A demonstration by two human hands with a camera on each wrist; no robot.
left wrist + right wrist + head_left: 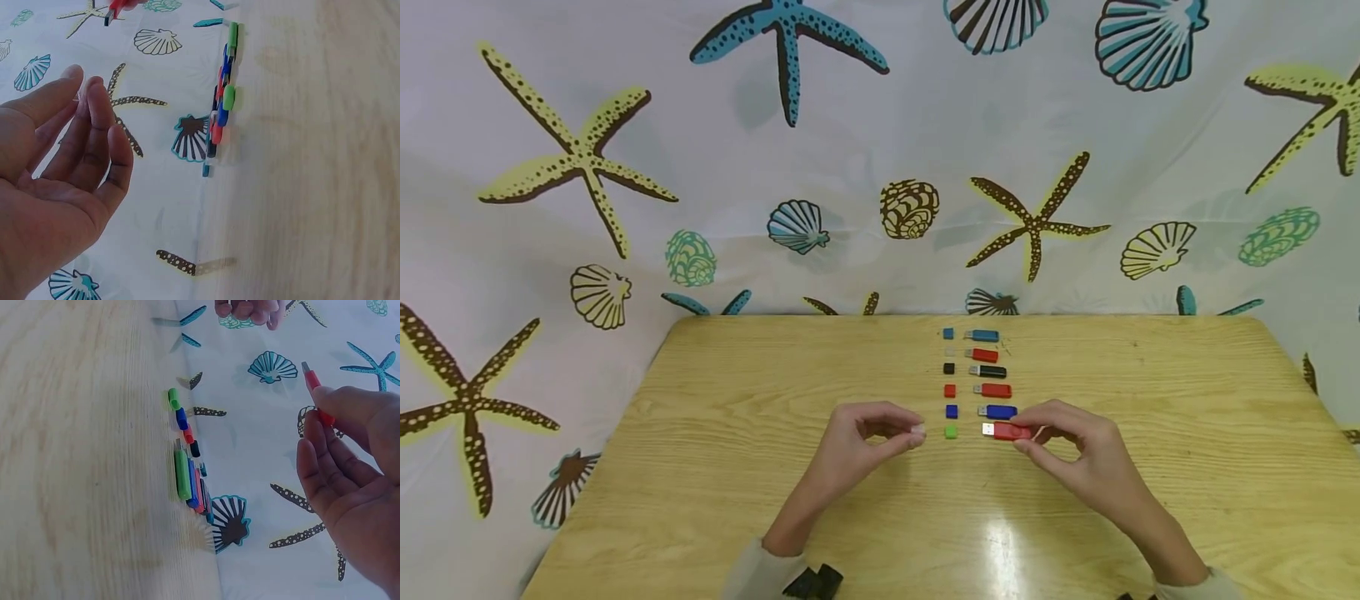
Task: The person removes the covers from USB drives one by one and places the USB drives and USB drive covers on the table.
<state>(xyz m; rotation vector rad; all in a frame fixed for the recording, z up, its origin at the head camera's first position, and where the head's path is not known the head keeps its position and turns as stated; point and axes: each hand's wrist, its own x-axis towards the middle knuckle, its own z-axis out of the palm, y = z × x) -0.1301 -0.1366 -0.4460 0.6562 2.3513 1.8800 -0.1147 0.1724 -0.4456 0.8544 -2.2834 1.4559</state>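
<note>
Between the left hand's (868,437) thumb and fingertips is a small clear cap (918,429), mostly covered by the fingers. A red USB stick (1006,431) is pinched by its rear end in the right hand (1078,446), its metal plug pointing left toward the other hand. Both hands are raised above the table, apart from each other. Behind the red stick, a green USB stick (182,475) lies on the table; the head view hides it. A green cap (951,432) and a blue cap (952,412) lie between the hands.
Farther back, caps form a column: red (950,391), black (949,368), a faint clear one (950,352) and light blue (948,333). Beside them lie blue (1000,412), red (996,391), black (988,372), another red (983,355) and light-blue (983,336) USB sticks. Patterned cloth (850,167) hangs behind the table.
</note>
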